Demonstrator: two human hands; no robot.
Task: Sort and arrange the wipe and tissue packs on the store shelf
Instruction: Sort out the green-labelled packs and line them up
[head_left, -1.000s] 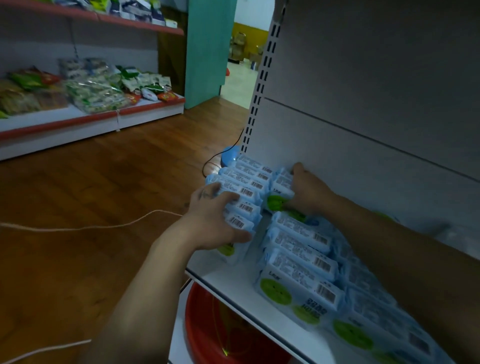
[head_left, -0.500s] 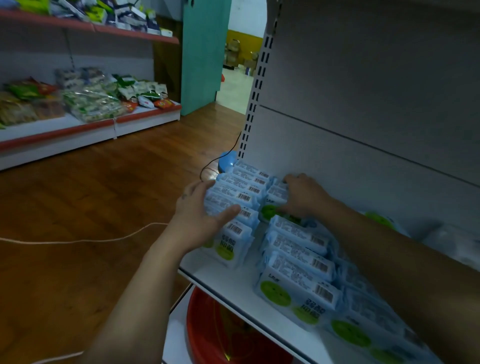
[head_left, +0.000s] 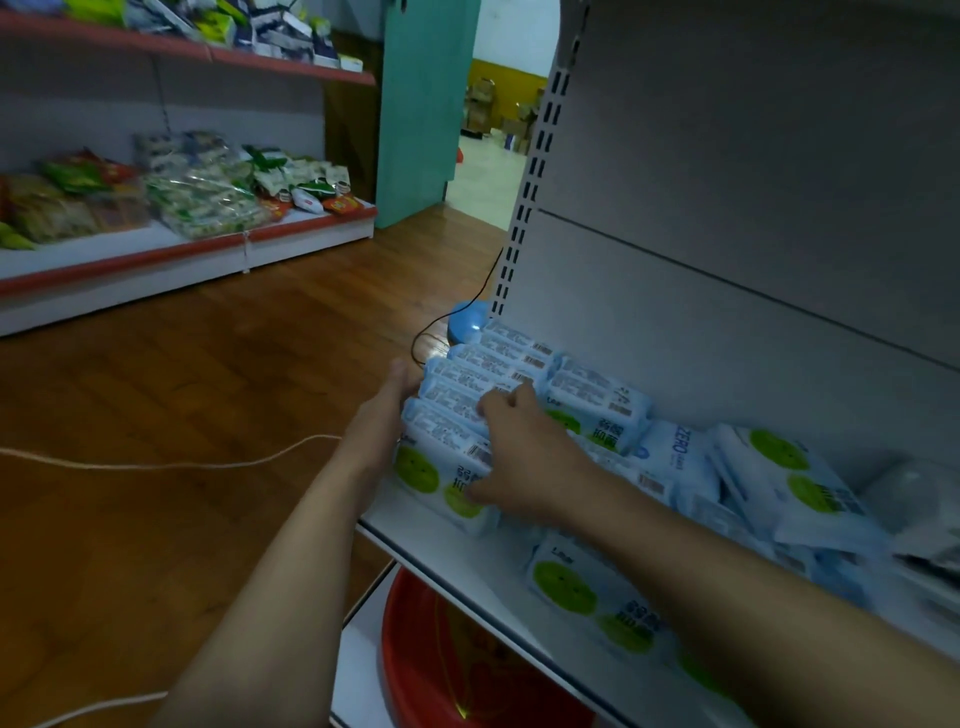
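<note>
Blue wipe row (head_left: 485, 371) pressed by flat left hand (head_left: 382, 421); right hand (head_left: 524, 460) grips its front pack (head_left: 428, 467)

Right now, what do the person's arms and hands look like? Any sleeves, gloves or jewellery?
Both are bare. The left forearm and right forearm show no sleeve up to the picture's edge. The left hand and right hand wear no gloves, and no ring, watch or bracelet shows in this dim, slightly blurred view.

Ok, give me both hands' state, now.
Left hand: open, pressing the side of the row of wipe packs.
Right hand: gripping the front wipe pack.
</note>
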